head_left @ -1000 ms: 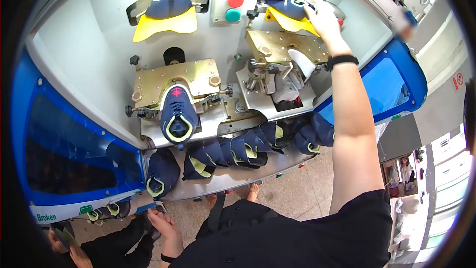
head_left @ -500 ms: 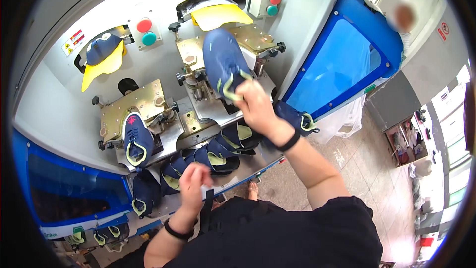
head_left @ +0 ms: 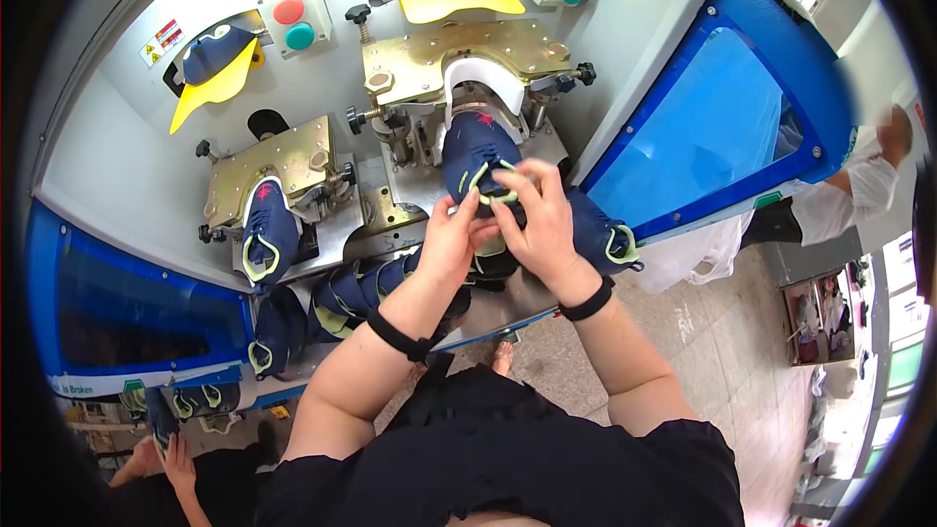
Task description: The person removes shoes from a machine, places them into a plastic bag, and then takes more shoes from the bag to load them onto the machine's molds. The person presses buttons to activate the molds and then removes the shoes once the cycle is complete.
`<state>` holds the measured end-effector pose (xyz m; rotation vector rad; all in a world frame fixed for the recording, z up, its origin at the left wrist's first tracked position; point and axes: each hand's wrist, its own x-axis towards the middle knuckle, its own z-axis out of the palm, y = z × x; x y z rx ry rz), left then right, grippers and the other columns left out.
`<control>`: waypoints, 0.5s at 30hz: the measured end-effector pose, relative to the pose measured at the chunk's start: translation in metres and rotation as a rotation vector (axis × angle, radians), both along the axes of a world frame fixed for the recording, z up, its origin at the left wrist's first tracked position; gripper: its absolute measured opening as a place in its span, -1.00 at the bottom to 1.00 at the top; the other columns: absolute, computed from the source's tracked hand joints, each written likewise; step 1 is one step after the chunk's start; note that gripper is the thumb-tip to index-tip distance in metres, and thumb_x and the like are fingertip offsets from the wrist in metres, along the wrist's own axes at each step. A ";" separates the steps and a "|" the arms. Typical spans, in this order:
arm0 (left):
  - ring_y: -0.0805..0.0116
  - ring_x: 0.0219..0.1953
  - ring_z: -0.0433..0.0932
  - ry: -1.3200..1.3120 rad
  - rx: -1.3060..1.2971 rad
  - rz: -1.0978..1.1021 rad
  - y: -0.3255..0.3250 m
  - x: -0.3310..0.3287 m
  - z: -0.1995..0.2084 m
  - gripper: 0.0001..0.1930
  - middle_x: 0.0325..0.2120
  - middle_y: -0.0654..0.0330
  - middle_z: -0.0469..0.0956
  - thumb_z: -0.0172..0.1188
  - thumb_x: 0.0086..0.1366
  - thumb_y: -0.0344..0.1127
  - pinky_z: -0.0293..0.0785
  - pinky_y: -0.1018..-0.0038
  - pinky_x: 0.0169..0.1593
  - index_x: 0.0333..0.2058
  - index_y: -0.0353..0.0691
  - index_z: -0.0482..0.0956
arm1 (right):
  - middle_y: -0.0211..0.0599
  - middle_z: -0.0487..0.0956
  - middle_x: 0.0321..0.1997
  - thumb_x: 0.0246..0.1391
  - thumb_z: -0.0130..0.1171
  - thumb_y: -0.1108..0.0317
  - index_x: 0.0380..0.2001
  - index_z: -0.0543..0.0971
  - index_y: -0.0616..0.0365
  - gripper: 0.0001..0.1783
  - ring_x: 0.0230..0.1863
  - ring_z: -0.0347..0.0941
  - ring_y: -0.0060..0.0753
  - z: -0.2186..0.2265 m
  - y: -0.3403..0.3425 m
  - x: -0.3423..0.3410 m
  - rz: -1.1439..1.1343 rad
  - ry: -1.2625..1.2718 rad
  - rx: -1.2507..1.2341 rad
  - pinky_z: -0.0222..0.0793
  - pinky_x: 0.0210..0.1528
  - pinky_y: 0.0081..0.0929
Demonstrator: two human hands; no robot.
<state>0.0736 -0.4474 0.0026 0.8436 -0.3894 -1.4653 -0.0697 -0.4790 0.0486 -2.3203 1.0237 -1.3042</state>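
A navy shoe upper [head_left: 477, 146] with lime collar trim and a red mark lies at the right-hand machine station, its toe end pointing toward a white curved form [head_left: 485, 88]. My left hand [head_left: 454, 239] pinches the near-left edge of the collar. On the right side of the same opening, my right hand [head_left: 539, 220] grips the collar, with some fingertips hidden at the opening. At the left station, a similar upper [head_left: 268, 229] sits against a brass-coloured plate [head_left: 268, 163]. Another dark shape [head_left: 215, 52] rests over a yellow flap [head_left: 217, 90].
Several navy uppers [head_left: 361, 293] line the ledge in front of me, and another upper [head_left: 603, 232] lies at its right. Red and green buttons [head_left: 293, 21] are on the back wall. Blue-framed doors [head_left: 703, 127] flank the machine. Another person's hand [head_left: 179, 464] shows at lower left.
The upper in my right hand has come down from mid-air to the right station and turned mark-side up. My left hand has moved up and right to grip its collar. The view has shifted.
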 end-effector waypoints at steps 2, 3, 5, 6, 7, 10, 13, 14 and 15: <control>0.22 -0.22 0.63 -0.014 0.018 0.032 -0.011 0.001 -0.002 -0.60 -0.16 0.06 0.49 0.12 0.39 -0.23 0.62 0.43 -0.25 0.02 -0.29 0.18 | -0.14 0.44 0.07 0.02 0.25 0.24 0.00 0.52 0.03 -0.56 0.03 0.42 -0.01 0.007 -0.023 0.007 0.011 0.100 -0.213 0.35 0.06 -0.19; 0.22 -0.22 0.63 -0.017 0.020 0.038 -0.014 0.001 -0.004 -0.60 -0.16 0.06 0.49 0.12 0.39 -0.23 0.62 0.43 -0.25 0.02 -0.29 0.18 | -0.15 0.42 0.19 0.06 0.20 0.17 0.03 0.52 0.03 -0.55 0.21 0.32 0.03 0.005 -0.031 0.011 0.029 0.144 -0.155 0.22 0.23 -0.14; 0.22 -0.22 0.63 -0.013 0.038 0.035 -0.019 -0.002 -0.005 -0.63 -0.14 0.05 0.48 0.08 0.41 -0.23 0.62 0.43 -0.25 0.02 -0.29 0.17 | -0.16 0.44 0.19 0.08 0.19 0.16 0.03 0.52 0.04 -0.56 0.23 0.30 0.04 -0.007 -0.044 0.015 0.048 0.167 -0.105 0.21 0.25 -0.13; 0.22 -0.22 0.63 -0.016 0.038 0.038 -0.020 -0.003 -0.006 -0.63 -0.14 0.05 0.48 0.08 0.41 -0.23 0.62 0.43 -0.25 0.02 -0.29 0.17 | -0.17 0.45 0.18 0.09 0.18 0.16 0.03 0.52 0.04 -0.57 0.26 0.28 0.05 -0.013 -0.048 0.016 0.063 0.193 -0.056 0.21 0.26 -0.12; 0.26 -0.20 0.61 -0.049 0.054 0.024 -0.019 -0.003 -0.004 -0.65 -0.15 0.09 0.48 0.06 0.42 -0.22 0.61 0.43 -0.20 0.02 -0.28 0.21 | -0.16 0.49 0.15 0.11 0.15 0.17 0.02 0.53 0.05 -0.59 0.27 0.27 0.05 -0.014 -0.049 0.017 0.064 0.188 -0.002 0.23 0.25 -0.12; 0.29 -0.19 0.59 -0.090 0.071 0.010 -0.019 -0.002 -0.004 -0.65 -0.15 0.13 0.47 0.06 0.42 -0.19 0.60 0.41 -0.14 0.02 -0.27 0.25 | -0.10 0.49 0.13 0.12 0.14 0.23 0.01 0.53 0.08 -0.62 0.25 0.29 0.11 -0.017 -0.046 0.019 0.070 0.141 0.038 0.24 0.26 -0.12; 0.28 -0.18 0.59 -0.105 0.077 0.008 -0.017 -0.001 -0.005 -0.63 -0.14 0.12 0.47 0.07 0.42 -0.18 0.59 0.38 -0.12 0.03 -0.27 0.24 | -0.13 0.49 0.11 0.11 0.14 0.24 -0.01 0.53 0.08 -0.63 0.24 0.29 0.06 -0.020 -0.045 0.020 0.055 0.143 0.005 0.29 0.22 -0.16; 0.27 -0.17 0.59 -0.114 0.082 0.005 -0.018 -0.001 -0.005 -0.62 -0.13 0.12 0.47 0.07 0.42 -0.17 0.59 0.37 -0.12 0.04 -0.27 0.24 | -0.13 0.49 0.11 0.11 0.14 0.24 -0.01 0.53 0.08 -0.63 0.24 0.29 0.06 -0.020 -0.045 0.020 0.056 0.142 0.005 0.29 0.22 -0.16; 0.27 -0.17 0.59 -0.115 0.081 0.006 -0.018 -0.001 -0.004 -0.62 -0.13 0.12 0.47 0.07 0.42 -0.17 0.59 0.37 -0.12 0.04 -0.27 0.24 | -0.13 0.50 0.11 0.11 0.14 0.24 -0.02 0.54 0.08 -0.63 0.24 0.30 0.06 -0.020 -0.046 0.020 0.058 0.140 0.001 0.29 0.22 -0.16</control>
